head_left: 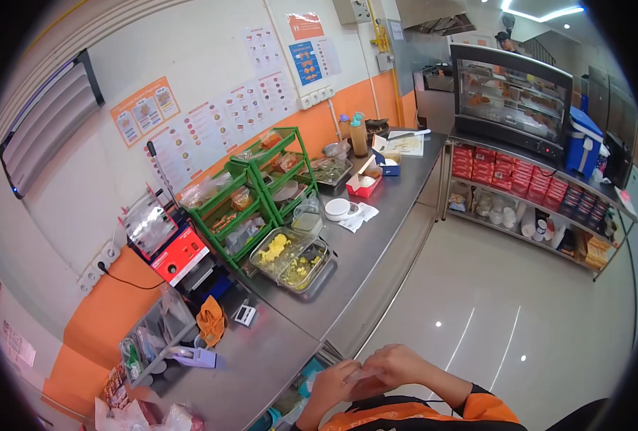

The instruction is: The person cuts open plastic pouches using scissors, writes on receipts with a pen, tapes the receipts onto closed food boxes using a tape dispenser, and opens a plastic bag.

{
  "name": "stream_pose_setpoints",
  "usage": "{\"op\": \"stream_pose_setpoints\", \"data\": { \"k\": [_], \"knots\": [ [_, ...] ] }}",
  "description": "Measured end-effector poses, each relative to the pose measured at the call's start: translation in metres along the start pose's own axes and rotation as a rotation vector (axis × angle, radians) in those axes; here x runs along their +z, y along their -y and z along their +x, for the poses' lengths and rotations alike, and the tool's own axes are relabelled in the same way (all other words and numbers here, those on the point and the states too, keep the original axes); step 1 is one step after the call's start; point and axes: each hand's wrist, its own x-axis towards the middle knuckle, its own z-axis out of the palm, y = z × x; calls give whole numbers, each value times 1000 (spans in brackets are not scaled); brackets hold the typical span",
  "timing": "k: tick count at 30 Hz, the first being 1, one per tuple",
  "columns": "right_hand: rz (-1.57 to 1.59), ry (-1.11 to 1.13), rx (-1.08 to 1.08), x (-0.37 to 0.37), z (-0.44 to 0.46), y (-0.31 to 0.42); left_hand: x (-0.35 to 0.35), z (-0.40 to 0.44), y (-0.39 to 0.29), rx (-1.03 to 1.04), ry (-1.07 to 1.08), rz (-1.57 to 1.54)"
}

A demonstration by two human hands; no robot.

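Observation:
Close to my body at the bottom of the view, my left hand and my right hand are held together. Fingers of both are closed on a thin, translucent, whitish film that looks like plastic; its exact kind cannot be made out. The hands are beyond the front edge of the steel counter, not touching it. On that counter, a clear tray holds yellow, scrambled-egg-like food.
Green racks of bagged food stand against the wall. A red box, blue box, round white lid and sauce bottle sit farther along. A tape dispenser and orange cloth lie nearer. A display cabinet stands far right.

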Motion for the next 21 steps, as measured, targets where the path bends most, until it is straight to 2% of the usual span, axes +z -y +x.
{"op": "stream_pose_setpoints", "data": {
  "k": [4,7,8,12,14,16,21],
  "knots": [
    [37,99,-148,-51,62,-38,-22,58,21,-27,-13,-19],
    [371,-114,-396,-96,127,-73,-26,86,53,-14,-156,-51],
    [398,-141,-302,-110,152,-92,-27,99,65,-2,-218,-62],
    [515,-136,161,-123,262,-205,-50,149,74,-100,-250,-151],
    [550,-119,195,-101,329,-275,-55,171,86,-124,-273,-162],
    [516,-92,160,-87,397,-312,-55,193,84,-209,-298,-147],
    [134,32,62,-26,541,-416,-36,235,106,-270,-420,-103]
  ]
}}
